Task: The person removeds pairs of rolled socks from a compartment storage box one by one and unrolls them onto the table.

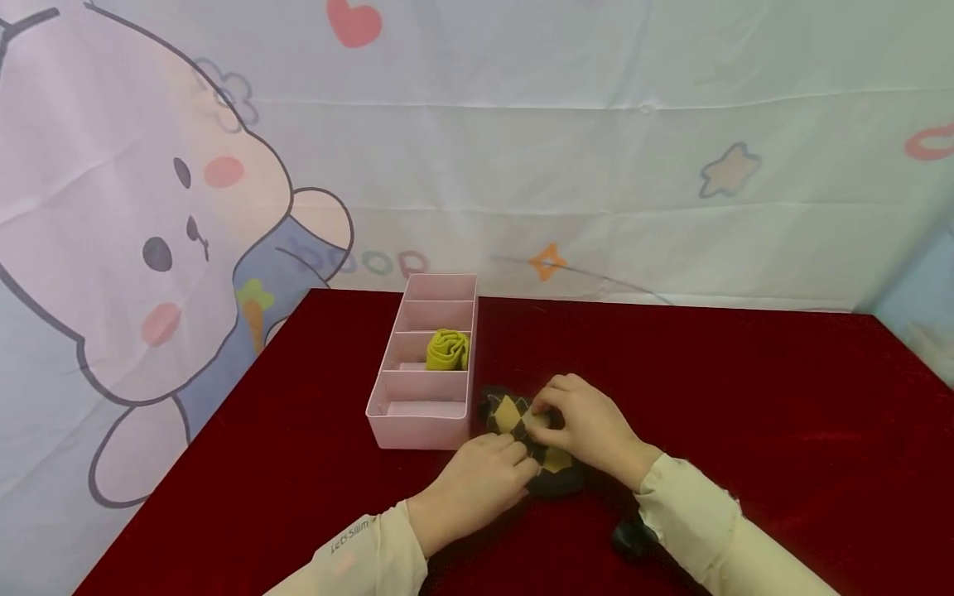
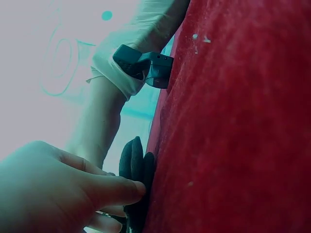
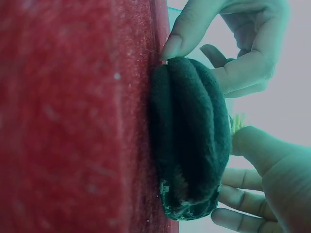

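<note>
A dark argyle sock point(image 1: 555, 460) with yellow diamonds lies folded on the red cloth, right of the pink box. In the right wrist view its stacked dark layers point(image 3: 192, 131) show edge-on. My left hand point(image 1: 480, 480) pinches the sock's near-left edge between thumb and fingers. From the right, my right hand point(image 1: 592, 426) grips the upper side with curved thumb and forefinger, the other fingers reaching the far edge. The left wrist view has my left thumb point(image 2: 121, 190) against the dark fabric; the lower layers are partly hidden behind it.
The pink divided box point(image 1: 421, 432) stands left of my hands. A rolled yellow cloth piece point(image 1: 447, 350) sits in its second compartment from the near end. A black wrist camera point(image 1: 633, 540) hangs by my right cuff. A printed curtain point(image 1: 596, 165) closes off the back.
</note>
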The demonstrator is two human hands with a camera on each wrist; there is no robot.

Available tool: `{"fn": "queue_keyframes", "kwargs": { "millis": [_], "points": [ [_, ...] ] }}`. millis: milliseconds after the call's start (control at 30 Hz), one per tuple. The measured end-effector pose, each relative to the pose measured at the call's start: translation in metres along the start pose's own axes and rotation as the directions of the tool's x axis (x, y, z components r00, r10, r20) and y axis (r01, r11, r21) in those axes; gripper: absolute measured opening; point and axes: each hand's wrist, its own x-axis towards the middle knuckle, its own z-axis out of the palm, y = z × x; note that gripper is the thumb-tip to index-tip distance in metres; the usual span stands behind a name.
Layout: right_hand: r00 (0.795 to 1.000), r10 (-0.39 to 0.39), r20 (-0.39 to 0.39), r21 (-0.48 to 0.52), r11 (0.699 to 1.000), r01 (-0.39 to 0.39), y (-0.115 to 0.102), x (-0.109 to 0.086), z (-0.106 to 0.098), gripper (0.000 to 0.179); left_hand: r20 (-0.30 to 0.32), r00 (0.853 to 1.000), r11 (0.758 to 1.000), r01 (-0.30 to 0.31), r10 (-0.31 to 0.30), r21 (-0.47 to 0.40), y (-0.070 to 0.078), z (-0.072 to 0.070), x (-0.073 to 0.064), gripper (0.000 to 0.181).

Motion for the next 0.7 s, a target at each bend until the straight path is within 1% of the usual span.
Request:
{"fn": "queue_keyframes", "kwargs": {
  "millis": [100,167,300,433,500,700],
  "points": [
    [0.999,-0.034,0.007,-0.025,0.999,0.034,-0.0003,-0.0002,0.0003,0.025,-0.003,1.000,1.000,0.001,-0.001,-0.006,-0.0016,0.0002,-0.0011,0.021],
    [0.999,-0.040,0.017,-0.044,0.998,0.041,-0.0005,-0.0004,-0.0001,0.029,0.001,1.000,0.999,0.007,-0.007,-0.031,-0.0032,0.0008,-0.0014,0.022],
    [0.998,-0.061,0.033,-0.079,0.995,0.064,-0.0008,0.0002,-0.0012,0.036,0.016,0.999,0.993,0.037,-0.036,-0.108,-0.0063,0.0015,-0.0023,0.024],
    [0.996,-0.082,0.027,-0.110,0.990,0.084,-0.0008,0.0012,-0.0013,0.039,0.013,0.998,0.978,0.070,-0.069,-0.198,-0.0084,0.0024,-0.0036,0.022],
    [0.997,-0.071,0.022,-0.119,0.990,0.073,-0.0006,0.0013,-0.0011,0.038,0.020,0.996,0.968,0.086,-0.084,-0.236,-0.0090,0.0035,-0.0038,0.022],
    [1.000,0.009,0.009,-0.128,0.992,-0.008,0.0013,-0.0006,-0.0012,0.032,0.062,0.992,0.938,0.121,-0.106,-0.324,-0.0094,0.0069,-0.0026,0.019]
  ]
}}
